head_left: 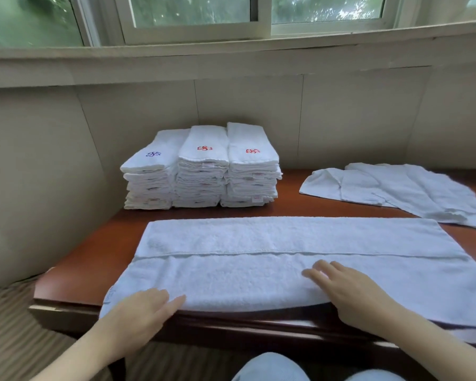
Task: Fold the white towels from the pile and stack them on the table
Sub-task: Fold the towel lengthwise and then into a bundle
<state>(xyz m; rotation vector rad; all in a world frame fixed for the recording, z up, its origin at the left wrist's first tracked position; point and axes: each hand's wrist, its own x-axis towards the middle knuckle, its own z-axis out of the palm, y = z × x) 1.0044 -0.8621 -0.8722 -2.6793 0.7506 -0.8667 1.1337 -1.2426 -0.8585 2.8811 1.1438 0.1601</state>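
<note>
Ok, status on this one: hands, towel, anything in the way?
Both open: left hand and right hand flat on towel. Towel folded lengthwise. Folded stacks behind, nothing blocking.

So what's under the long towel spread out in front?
The reddish wooden table shows around the towel, which lies on it; anything else beneath its middle is covered.

Nubby terry-cloth towel (259, 259), glossy reddish wood table (99, 259)

Both hands lie palm-down with fingers straight; left hand (146, 312) lower, right hand (349, 292) farther forward.
</note>
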